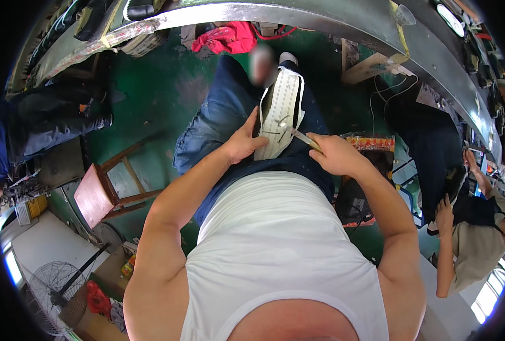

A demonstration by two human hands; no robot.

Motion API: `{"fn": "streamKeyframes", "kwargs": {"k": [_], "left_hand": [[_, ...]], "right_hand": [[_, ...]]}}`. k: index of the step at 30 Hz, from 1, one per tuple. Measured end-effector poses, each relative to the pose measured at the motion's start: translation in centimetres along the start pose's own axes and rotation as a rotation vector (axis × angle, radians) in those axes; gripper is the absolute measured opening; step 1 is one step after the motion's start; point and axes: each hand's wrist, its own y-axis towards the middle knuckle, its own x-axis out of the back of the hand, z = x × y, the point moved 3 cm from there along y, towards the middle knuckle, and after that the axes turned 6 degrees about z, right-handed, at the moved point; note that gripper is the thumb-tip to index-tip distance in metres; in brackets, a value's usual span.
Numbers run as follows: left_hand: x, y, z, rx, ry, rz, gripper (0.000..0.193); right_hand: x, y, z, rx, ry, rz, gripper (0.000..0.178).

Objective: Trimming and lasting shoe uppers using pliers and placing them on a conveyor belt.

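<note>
A shoe upper on its last lies sole side up across my lap. Its pale bottom is bordered by dark material and a ragged white edge, and several thin dark bits, perhaps nails, stick up near its middle. My left hand grips the shoe's left side, thumb on the pale bottom and the other fingers along the edge. In my right hand is a slim metal hand tool with a yellowish handle; its tip meets the bottom by those bits. The tool's exact kind is unclear.
A long metal-edged bench curves across the front. Red cloth lies beneath it. To the left are a wooden stool and a standing fan. A co-worker sits at the right; another person's legs show at the left.
</note>
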Motion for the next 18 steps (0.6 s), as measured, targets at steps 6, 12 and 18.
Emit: {"fn": "streamKeyframes", "kwargs": {"k": [6,12,18], "left_hand": [[-0.6,-0.2,1.0,-0.03,-0.017,-0.037,0.087],[-1.9,1.4,-1.3,0.133,-0.373,-0.318,0.074],[1.0,3.4,3.9,0.0,0.173,-0.535,0.063]], "right_hand": [[0.9,2.0,3.1,0.107,-0.522,-0.089,0.022],[-1.7,2.5,2.9,0.161,-0.559,-0.106,0.016],[-0.4,2.5,2.6,0.191,-0.43,-0.109,0.025]]}}
